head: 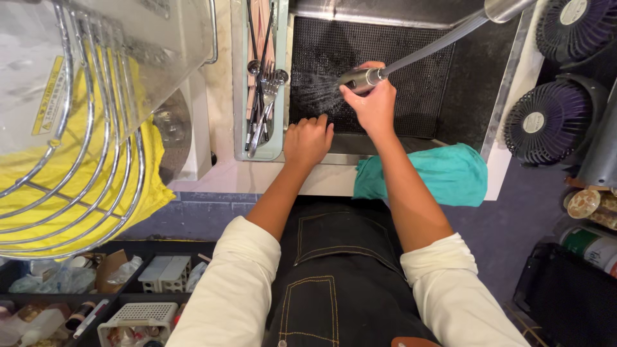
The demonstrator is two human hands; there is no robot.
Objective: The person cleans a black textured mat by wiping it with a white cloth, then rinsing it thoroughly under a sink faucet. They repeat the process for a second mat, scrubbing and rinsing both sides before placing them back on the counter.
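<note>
My right hand point(374, 103) grips a metal spray head point(360, 78) on a grey hose point(437, 45) over a dark sink point(398, 90). Water sprays from the head to the left, toward the sink's left side. My left hand point(308, 140) rests closed on the sink's front left rim, holding nothing that I can see. A narrow grey cutlery tray point(239, 83) with forks, spoons and chopsticks hangs at the sink's left edge, just left of my left hand.
A teal cloth point(450, 173) lies over the sink's front edge on the right. A wire rack point(83, 148) over a yellow cloth point(148, 186) fills the left. Two dark fans point(546, 122) stand at right. Black bins point(128, 289) of small items sit below left.
</note>
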